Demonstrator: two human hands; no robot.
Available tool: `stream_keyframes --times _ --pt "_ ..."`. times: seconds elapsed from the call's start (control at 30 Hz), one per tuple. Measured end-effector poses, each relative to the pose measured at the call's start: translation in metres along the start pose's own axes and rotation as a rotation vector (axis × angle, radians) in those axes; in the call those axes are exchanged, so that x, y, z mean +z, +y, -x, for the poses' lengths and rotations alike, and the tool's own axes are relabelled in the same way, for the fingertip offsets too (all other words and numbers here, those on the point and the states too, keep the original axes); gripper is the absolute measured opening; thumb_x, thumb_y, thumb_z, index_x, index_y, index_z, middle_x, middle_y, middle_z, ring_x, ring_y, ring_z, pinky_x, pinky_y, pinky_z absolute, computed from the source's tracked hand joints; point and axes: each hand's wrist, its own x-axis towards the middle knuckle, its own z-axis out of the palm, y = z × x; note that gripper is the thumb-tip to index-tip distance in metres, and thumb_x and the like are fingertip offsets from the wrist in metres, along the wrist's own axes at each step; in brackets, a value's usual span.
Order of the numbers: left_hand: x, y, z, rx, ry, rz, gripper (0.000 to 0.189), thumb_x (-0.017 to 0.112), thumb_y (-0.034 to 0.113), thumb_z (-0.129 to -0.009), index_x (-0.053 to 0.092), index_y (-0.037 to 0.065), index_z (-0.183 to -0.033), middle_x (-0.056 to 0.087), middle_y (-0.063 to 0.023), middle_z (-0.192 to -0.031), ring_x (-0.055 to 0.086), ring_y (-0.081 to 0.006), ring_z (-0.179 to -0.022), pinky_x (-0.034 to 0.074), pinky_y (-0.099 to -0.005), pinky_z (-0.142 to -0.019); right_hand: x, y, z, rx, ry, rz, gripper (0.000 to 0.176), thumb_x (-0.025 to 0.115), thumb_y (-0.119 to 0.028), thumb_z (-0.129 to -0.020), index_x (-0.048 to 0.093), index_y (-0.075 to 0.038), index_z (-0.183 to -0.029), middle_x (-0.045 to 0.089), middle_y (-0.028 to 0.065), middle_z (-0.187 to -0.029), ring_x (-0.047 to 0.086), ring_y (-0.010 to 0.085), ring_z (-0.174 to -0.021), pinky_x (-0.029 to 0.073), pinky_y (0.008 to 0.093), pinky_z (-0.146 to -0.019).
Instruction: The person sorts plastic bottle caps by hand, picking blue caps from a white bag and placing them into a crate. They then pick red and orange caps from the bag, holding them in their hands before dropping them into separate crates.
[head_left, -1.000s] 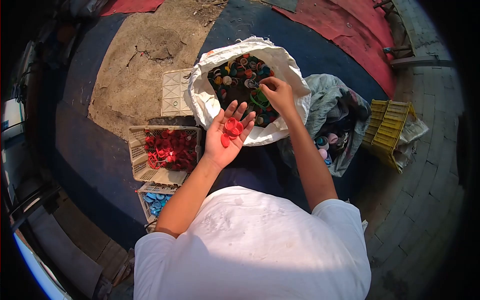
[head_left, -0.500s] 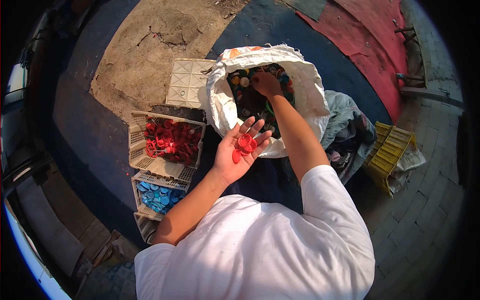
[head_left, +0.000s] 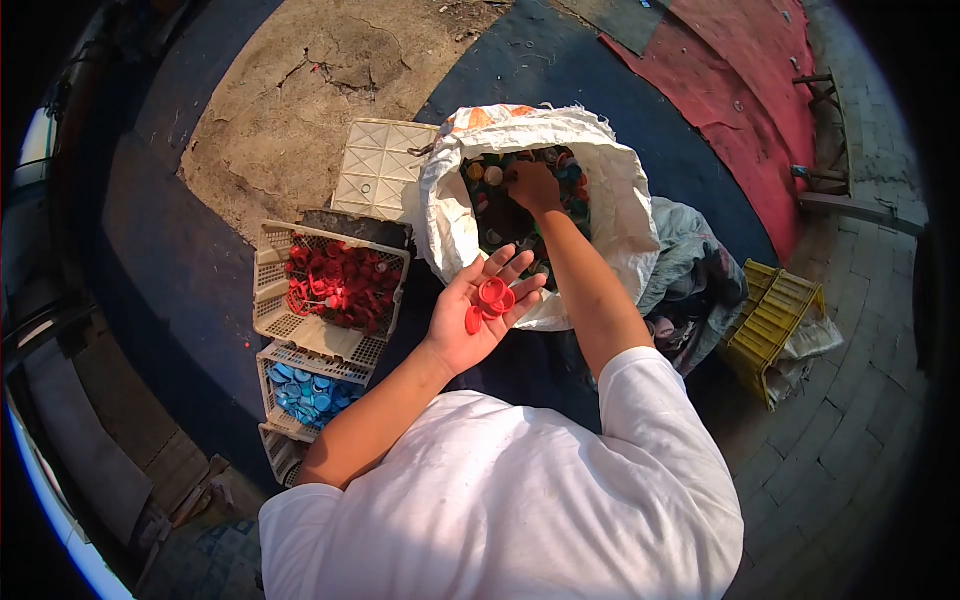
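My left hand point(head_left: 462, 328) is palm up at the near rim of the white woven sack point(head_left: 622, 195), cupping several red bottle caps point(head_left: 494, 296). Its fingers are slightly bent and spread, and the caps lie loose on the palm and finger bases. Down inside the sack, my right hand point(head_left: 534, 188) is among mixed-colour bottle caps point(head_left: 475, 172). Its fingers are curled and in shade, so whatever they pinch is hidden. A pale cap point(head_left: 493, 176) lies just left of those fingertips.
Left of the sack stand a crate point(head_left: 272, 300) of red caps and a crate point(head_left: 268, 372) of blue caps. A pale crate panel point(head_left: 375, 170) lies behind them. On the right are a crumpled grey-green bag point(head_left: 690, 250) and a yellow crate point(head_left: 770, 315).
The view has shifted slightly. My right hand stays in the sack, its fingers a little more curled. My left hand still holds the red caps in nearly the same place.
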Motion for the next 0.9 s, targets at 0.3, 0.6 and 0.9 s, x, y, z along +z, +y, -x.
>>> stream_keyframes --times 0.3,0.6,0.9 --pt "-0.001 0.002 0.000 -0.021 0.019 -0.025 0.037 0.044 0.032 -0.108 0.060 0.009 -0.133 0.060 -0.0111 -0.139 0.056 -0.0364 -0.130 0.047 -0.0465 -0.111 0.014 0.002 -0.011 -0.136 0.165 0.166 0.015 0.065 -0.024 -0.084 0.076 -0.013 -0.081 0.074 0.0110 -0.082 0.073 0.0309 -0.079 0.057 0.0457 -0.070" --pt "-0.004 0.007 0.001 -0.008 0.041 -0.021 0.036 0.046 0.030 -0.107 0.060 0.008 -0.131 0.060 -0.0121 -0.139 0.055 -0.0368 -0.130 0.047 -0.0465 -0.112 0.005 0.006 -0.005 -0.169 0.192 0.103 0.021 0.071 -0.031 -0.082 0.076 -0.012 -0.088 0.073 0.0120 -0.080 0.071 0.0341 -0.080 0.056 0.0447 -0.075" --pt "0.003 0.014 -0.004 0.012 0.002 -0.046 0.037 0.045 0.030 -0.108 0.059 0.006 -0.131 0.061 -0.0127 -0.137 0.056 -0.0353 -0.130 0.047 -0.0451 -0.112 -0.071 0.008 0.041 0.363 0.127 -0.799 0.020 0.069 -0.020 -0.089 0.072 -0.003 -0.099 0.076 0.0107 -0.096 0.075 0.0243 -0.082 0.060 0.0344 -0.070"
